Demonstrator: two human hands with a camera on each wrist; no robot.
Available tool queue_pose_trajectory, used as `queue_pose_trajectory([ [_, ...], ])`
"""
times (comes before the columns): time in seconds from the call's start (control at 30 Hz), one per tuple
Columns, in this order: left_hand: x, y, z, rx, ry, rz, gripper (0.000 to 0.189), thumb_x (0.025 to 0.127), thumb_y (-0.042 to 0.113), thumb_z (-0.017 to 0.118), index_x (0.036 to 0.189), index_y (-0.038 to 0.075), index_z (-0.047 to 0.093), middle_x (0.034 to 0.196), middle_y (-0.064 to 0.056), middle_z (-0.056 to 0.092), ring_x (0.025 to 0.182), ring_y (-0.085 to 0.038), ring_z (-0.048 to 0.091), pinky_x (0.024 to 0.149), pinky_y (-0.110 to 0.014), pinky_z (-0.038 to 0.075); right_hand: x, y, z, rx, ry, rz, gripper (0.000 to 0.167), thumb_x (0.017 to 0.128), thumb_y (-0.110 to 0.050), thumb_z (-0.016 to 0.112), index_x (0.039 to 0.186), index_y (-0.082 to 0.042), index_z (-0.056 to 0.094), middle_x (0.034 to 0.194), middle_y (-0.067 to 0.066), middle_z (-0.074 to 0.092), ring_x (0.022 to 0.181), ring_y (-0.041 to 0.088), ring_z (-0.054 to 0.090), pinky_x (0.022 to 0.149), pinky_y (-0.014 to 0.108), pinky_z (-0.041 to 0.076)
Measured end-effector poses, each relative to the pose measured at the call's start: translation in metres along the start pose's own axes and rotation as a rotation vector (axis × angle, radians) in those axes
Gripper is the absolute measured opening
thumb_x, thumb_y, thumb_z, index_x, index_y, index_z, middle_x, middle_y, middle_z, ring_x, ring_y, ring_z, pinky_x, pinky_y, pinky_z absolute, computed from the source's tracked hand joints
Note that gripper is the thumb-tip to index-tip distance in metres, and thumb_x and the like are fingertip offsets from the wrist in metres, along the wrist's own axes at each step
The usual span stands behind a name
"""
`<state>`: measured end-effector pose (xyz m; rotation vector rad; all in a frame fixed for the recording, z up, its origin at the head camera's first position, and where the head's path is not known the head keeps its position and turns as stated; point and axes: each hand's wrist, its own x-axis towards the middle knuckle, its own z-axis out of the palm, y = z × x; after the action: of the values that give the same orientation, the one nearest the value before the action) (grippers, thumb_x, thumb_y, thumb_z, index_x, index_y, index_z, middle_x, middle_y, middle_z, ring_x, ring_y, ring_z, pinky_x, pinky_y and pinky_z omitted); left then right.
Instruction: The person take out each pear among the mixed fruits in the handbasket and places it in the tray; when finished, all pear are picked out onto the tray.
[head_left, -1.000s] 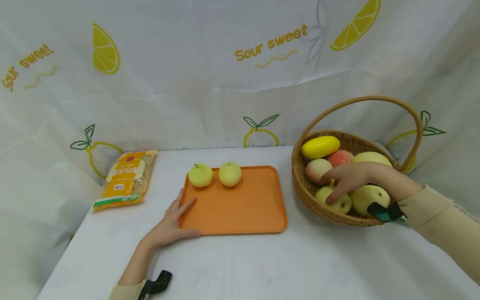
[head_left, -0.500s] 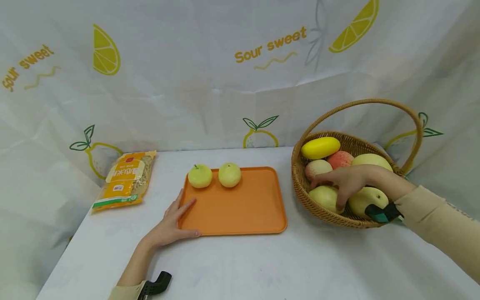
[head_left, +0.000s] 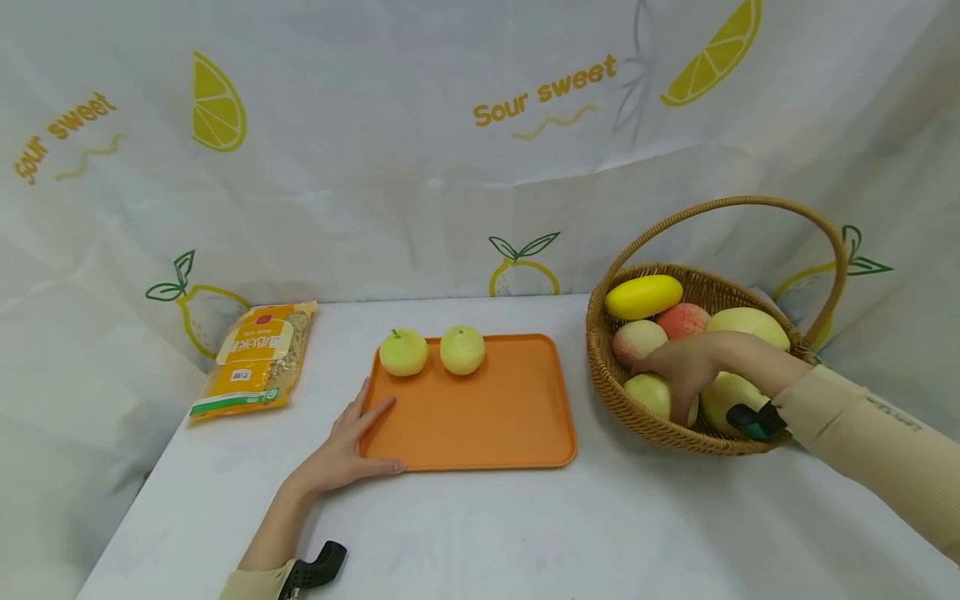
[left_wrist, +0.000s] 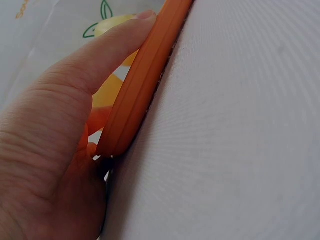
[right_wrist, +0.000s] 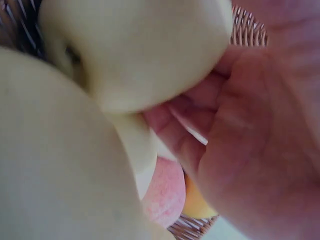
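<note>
Down in the basket [head_left: 645,423] is where the action is found! A pear [head_left: 647,394] is being taken hold of by the right hand [head_left: 688,360], and this looks like the grasping step, with no lift made yet. The fingers are curled over the far side, the thumb is set on the near side, and the fruit is clasped between them, close to the front-left wall. In the right wrist view, bent fingers can be seen tucked against its skin. A pale peach [head_left: 639,342] is lodged just behind, a bigger pale fruit [head_left: 724,398] just beside.

Over at the tray [head_left: 480,417], the near-left corner is touched by the left hand [head_left: 343,452], fingers spread, thumb stretched along the edge, nothing clasped. The back edge is occupied by a stemmed pear [head_left: 403,352] and a round pear [head_left: 462,350], side by side.

And next? A sure grip and a straight lift seem called for, so that neighbouring fruit is not dragged along. How firmly the fruit is squeezed cannot be told.
</note>
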<state>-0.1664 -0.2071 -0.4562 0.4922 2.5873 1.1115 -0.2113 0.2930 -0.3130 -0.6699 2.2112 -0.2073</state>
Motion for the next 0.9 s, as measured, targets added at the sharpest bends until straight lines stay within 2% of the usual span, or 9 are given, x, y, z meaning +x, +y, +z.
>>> queue_pose_trajectory([
  [0.17,0.000,0.001,0.001,-0.004,-0.006,-0.004,0.099,0.072,0.053,0.081,0.154,0.025,0.032,0.163,-0.002,-0.012,0.145,-0.042,-0.003,0.105,-0.073,0.011,-0.006,0.001,0.003,0.083,0.048,0.005,0.103,0.070,-0.032,0.085,0.148,0.004,0.029,0.129,0.011,0.050,0.109,0.025,0.045,0.091,0.042,0.039],
  [0.23,0.000,0.001,0.001,-0.002,-0.006,0.000,0.099,0.072,0.053,0.081,0.154,0.025,0.032,0.163,-0.002,-0.012,0.145,-0.042,-0.002,0.106,-0.072,0.012,-0.008,0.001,0.004,0.110,0.063,0.013,0.104,0.072,-0.031,0.082,0.150,0.004,0.023,0.128,0.011,0.048,0.107,0.025,0.045,0.088,0.041,0.040],
  [0.4,0.000,0.001,0.002,0.000,-0.001,0.007,0.100,0.072,0.053,0.081,0.154,0.024,0.032,0.163,-0.003,-0.012,0.145,-0.041,0.000,0.106,-0.072,0.013,-0.010,0.001,0.002,0.092,0.131,-0.002,0.089,0.073,-0.029,0.078,0.144,-0.002,0.033,0.115,0.005,0.050,0.095,0.020,0.048,0.078,0.035,0.041],
  [0.5,0.000,0.001,0.002,-0.001,0.004,0.008,0.100,0.072,0.053,0.082,0.154,0.024,0.032,0.163,-0.003,-0.011,0.145,-0.042,0.000,0.106,-0.072,0.013,-0.012,0.000,0.000,0.089,0.187,-0.025,0.082,0.074,-0.032,0.079,0.140,-0.008,0.038,0.116,0.003,0.050,0.092,0.019,0.049,0.076,0.034,0.041],
  [0.67,0.000,0.000,0.002,-0.005,0.005,0.008,0.099,0.072,0.053,0.082,0.154,0.025,0.032,0.163,-0.003,-0.012,0.145,-0.042,0.000,0.105,-0.072,0.013,-0.018,-0.005,-0.003,0.103,0.265,-0.022,0.083,0.073,-0.038,0.082,0.140,-0.013,0.040,0.120,0.003,0.053,0.092,0.019,0.051,0.077,0.035,0.043],
  [0.9,0.000,-0.001,0.001,-0.002,0.007,0.006,0.099,0.073,0.053,0.081,0.154,0.025,0.032,0.163,-0.003,-0.012,0.145,-0.042,-0.001,0.105,-0.072,0.013,-0.033,-0.012,-0.005,0.105,0.437,0.003,0.087,0.074,-0.047,0.082,0.141,-0.007,0.044,0.115,0.005,0.057,0.097,0.020,0.052,0.078,0.036,0.046],
])
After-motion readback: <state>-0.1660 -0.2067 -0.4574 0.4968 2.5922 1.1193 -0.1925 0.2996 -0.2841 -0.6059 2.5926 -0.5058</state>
